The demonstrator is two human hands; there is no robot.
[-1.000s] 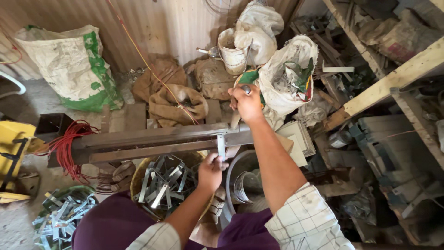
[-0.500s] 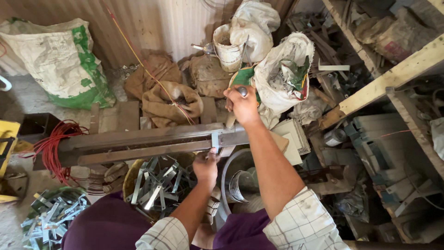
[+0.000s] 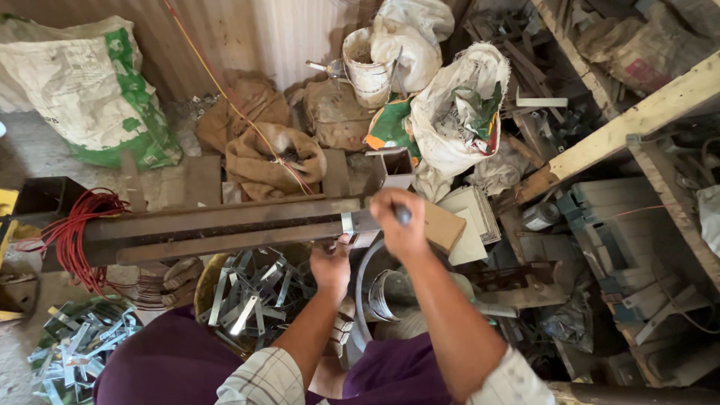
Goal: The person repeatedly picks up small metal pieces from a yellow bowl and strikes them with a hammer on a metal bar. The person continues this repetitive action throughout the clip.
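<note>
Metal strip [image 3: 347, 223], small, pale and shiny, stands bent over the near edge of a long rusty steel beam [image 3: 217, 225] that runs from the left of the view toward the middle, lying across the top of a bucket [image 3: 204, 289]. The strip sits close to the beam's right end, its flat face upright against the beam's side.

Much of it is hard to make out: the lower part of the strip is covered by the left hand [image 3: 331, 264], and whether it is folded or only leaning cannot be told. The right hand [image 3: 399, 221] is blurred, and only the dark rounded end of a tool handle [image 3: 403, 215] shows past the fist; the working end of the tool is hidden behind the hand. The bucket under the beam is half covered by it and by the person's purple lap, and it holds a tangle of similar bent metal pieces [image 3: 251, 292].

The left hand reaches up from below, fingers pinched narrowly on the strip's lower end, just beneath the beam. The right hand is closed in a fist around the tool handle, just to the right of the strip and level with the beam's end, very near the strip; contact cannot be told. More bent pieces lie in a heap [image 3: 75, 345] on the floor at lower left, beside a coil of red wire [image 3: 75, 232].
</note>
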